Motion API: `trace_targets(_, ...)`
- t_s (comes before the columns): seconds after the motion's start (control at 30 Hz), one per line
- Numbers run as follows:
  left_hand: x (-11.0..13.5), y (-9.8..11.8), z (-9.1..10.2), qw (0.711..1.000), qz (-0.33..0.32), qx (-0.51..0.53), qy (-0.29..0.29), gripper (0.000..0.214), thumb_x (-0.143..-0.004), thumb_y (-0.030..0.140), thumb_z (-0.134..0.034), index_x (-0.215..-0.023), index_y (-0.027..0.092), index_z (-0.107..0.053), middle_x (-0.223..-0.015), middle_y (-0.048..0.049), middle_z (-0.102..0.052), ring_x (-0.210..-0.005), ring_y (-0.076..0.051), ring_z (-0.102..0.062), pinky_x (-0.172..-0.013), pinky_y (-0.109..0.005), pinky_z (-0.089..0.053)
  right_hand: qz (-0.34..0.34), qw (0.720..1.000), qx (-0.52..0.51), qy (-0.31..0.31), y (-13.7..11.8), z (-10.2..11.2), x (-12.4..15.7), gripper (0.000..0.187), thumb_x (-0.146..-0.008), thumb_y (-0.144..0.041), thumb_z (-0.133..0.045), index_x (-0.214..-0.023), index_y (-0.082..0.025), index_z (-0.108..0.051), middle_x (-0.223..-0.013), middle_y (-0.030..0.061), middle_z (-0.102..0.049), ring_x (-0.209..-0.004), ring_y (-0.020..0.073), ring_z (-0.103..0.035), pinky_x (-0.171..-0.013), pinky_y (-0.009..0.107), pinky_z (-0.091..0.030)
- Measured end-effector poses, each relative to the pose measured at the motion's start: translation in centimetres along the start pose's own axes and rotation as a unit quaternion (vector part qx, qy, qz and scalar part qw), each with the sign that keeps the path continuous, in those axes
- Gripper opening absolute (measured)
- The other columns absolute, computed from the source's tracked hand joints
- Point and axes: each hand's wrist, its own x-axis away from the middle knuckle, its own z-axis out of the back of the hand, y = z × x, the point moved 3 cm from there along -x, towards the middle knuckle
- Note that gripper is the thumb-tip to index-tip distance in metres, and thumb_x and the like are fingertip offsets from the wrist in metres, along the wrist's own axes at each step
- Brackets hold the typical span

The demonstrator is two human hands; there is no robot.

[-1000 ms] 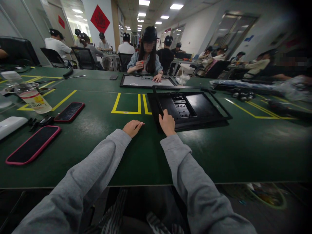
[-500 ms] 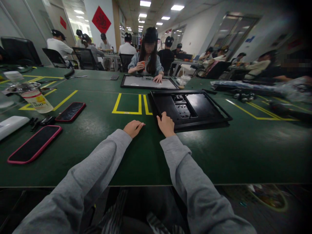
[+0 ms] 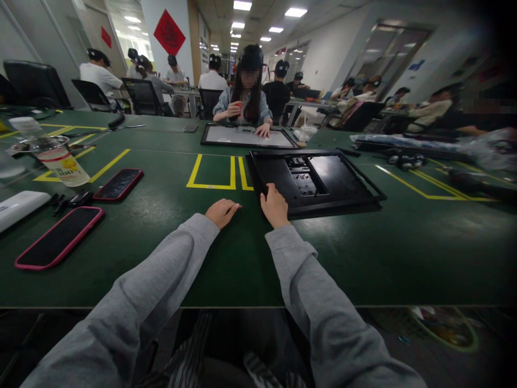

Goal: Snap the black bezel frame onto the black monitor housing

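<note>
A black monitor (image 3: 323,180) lies face down on the green table (image 3: 169,231), its back panel and frame facing up. My right hand (image 3: 275,206) is closed on the monitor's near left corner, thumb along the left edge. To its left, my left hand (image 3: 222,211) rests palm down on the bare table with fingers loosely spread, holding nothing. Both my arms are in grey sleeves.
Two phones in pink and red cases (image 3: 60,237) (image 3: 118,184) lie at the left, beside a plastic bottle (image 3: 56,159) and a white object (image 3: 20,207). Yellow tape boxes (image 3: 212,172) mark the table. Opposite, a person (image 3: 246,91) works on another panel (image 3: 247,136); others sit behind.
The monitor's black frame, lifted at its left side a second ago, now lies flat. My right hand has stayed at the near left corner. My left hand has not moved.
</note>
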Motion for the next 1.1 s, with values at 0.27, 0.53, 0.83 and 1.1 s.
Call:
trace_targets(0.27,-0.08,0.15,-0.10,1.000,-0.013,-0.008,0.004,0.048,-0.098,0.043,-0.028,-0.110,0.021,-0.068,-0.109,-0.0055,-0.070,-0.103,-0.020,-0.061,-0.096,-0.040,-0.048,0.015,1.000,0.013,0.002,-0.20,-0.03,0.14,0.033,-0.095,-0.025,-0.038,-0.128,-0.020,-0.045,-0.111,0.0117,-0.058,-0.096,0.0255,-0.060,-0.074,0.035,-0.046)
trace_targets(0.53,0.00,0.16,0.03,1.000,-0.010,-0.010,-0.004,0.051,-0.098,0.044,-0.027,-0.112,0.018,-0.068,-0.109,-0.0074,-0.070,-0.103,-0.021,-0.060,-0.095,-0.041,-0.048,0.034,0.999,0.028,-0.011,-0.31,-0.09,0.21,0.030,-0.097,-0.024,-0.035,-0.123,-0.022,-0.051,-0.109,0.0113,-0.056,-0.095,0.0242,-0.058,-0.072,0.034,-0.045)
trace_targets(0.83,0.03,0.40,0.15,1.000,-0.008,-0.024,-0.003,0.048,-0.098,0.043,-0.028,-0.110,0.020,-0.068,-0.109,-0.0054,-0.070,-0.101,-0.020,-0.061,-0.093,-0.039,-0.049,0.046,0.999,0.025,0.002,-0.02,-0.27,0.07,0.025,-0.096,-0.025,-0.038,-0.116,-0.022,-0.054,-0.106,0.0094,-0.056,-0.093,0.0230,-0.059,-0.069,0.032,-0.044)
trace_targets(1.1,-0.02,0.16,-0.06,0.999,-0.021,-0.029,-0.005,0.049,-0.099,0.042,-0.027,-0.111,0.018,-0.068,-0.110,-0.0066,-0.070,-0.103,-0.020,-0.061,-0.095,-0.039,-0.048,0.055,0.998,0.008,0.011,0.24,-0.75,-0.16,0.024,-0.095,-0.027,-0.043,-0.115,-0.022,-0.054,-0.106,0.0096,-0.057,-0.094,0.0242,-0.060,-0.071,0.033,-0.045)
